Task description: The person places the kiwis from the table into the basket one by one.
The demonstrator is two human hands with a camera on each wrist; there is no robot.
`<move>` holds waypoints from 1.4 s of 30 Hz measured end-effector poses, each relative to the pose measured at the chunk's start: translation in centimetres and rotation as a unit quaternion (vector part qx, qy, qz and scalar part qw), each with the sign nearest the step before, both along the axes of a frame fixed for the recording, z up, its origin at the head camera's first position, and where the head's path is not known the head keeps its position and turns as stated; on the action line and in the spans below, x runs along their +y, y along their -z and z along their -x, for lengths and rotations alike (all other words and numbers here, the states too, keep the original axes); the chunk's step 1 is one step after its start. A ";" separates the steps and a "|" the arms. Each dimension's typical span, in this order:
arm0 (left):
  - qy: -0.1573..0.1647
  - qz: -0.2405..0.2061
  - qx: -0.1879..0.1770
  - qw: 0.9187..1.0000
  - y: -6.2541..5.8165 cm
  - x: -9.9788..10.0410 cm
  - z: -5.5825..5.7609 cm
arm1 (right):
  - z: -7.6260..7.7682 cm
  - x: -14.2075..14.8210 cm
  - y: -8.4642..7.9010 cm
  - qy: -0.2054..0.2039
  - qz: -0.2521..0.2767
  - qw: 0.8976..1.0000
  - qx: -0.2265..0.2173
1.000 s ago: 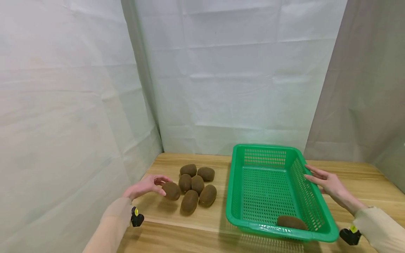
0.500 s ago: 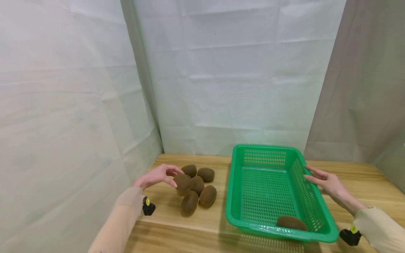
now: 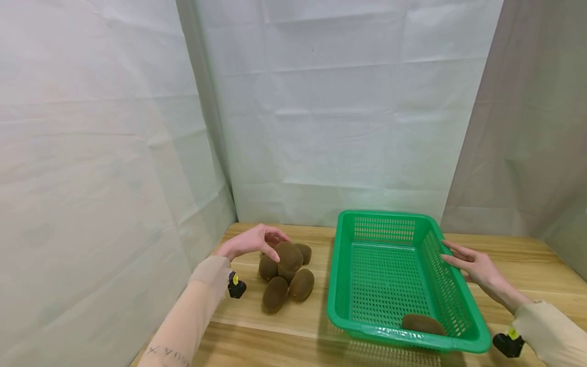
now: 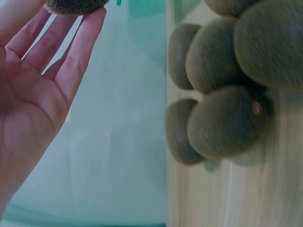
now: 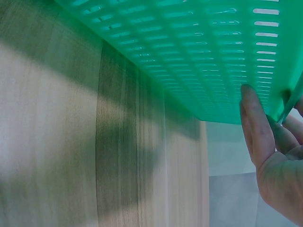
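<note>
My left hand pinches a brown fuzzy kiwi between thumb and fingertips, raised over the other kiwis. The left wrist view catches only the lower edge of this held kiwi. Several kiwis lie clustered on the table beneath, one of them the front kiwi; the hand and its kiwi partly cover those behind. To the right stands a green plastic basket with one kiwi at its near right corner. My right hand grips the basket's right rim, with fingers on both sides of it in the right wrist view.
The wooden table carries everything. A pale cloth hangs along its back edge, and another cloth rises close to my left arm. Between the kiwi cluster and the basket runs a strip of bare wood.
My left hand has lifted the kiwi from the cluster's left side and carried it up and rightward over the others. My right hand and the basket have stayed in place.
</note>
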State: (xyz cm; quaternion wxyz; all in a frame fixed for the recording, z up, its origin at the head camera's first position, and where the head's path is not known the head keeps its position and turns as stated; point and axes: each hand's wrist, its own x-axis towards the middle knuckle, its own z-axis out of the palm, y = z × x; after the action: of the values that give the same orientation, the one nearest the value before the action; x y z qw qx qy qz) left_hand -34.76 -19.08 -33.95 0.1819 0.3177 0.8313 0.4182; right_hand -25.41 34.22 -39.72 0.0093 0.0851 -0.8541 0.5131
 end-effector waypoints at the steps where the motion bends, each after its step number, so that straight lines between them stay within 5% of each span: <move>1: 0.002 0.001 0.000 1.000 -0.2 0.4 0.0 | 0.0 0.0 0.0 0.000 0.000 1.000 0.001; 23: 0.129 -0.022 0.023 0.991 -3.4 9.1 0.6 | -0.1 0.0 0.0 -0.002 -0.010 1.000 0.004; 42: 0.203 -0.025 -0.001 0.979 -2.9 18.0 0.8 | 0.0 0.2 0.0 -0.005 0.012 1.000 0.000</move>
State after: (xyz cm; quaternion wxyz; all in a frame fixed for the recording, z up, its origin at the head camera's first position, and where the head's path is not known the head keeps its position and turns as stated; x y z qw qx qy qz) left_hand -35.55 -1.13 -31.03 0.2565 0.4839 0.7385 0.3933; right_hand -25.37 34.39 -39.75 0.0080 0.0890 -0.8475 0.5233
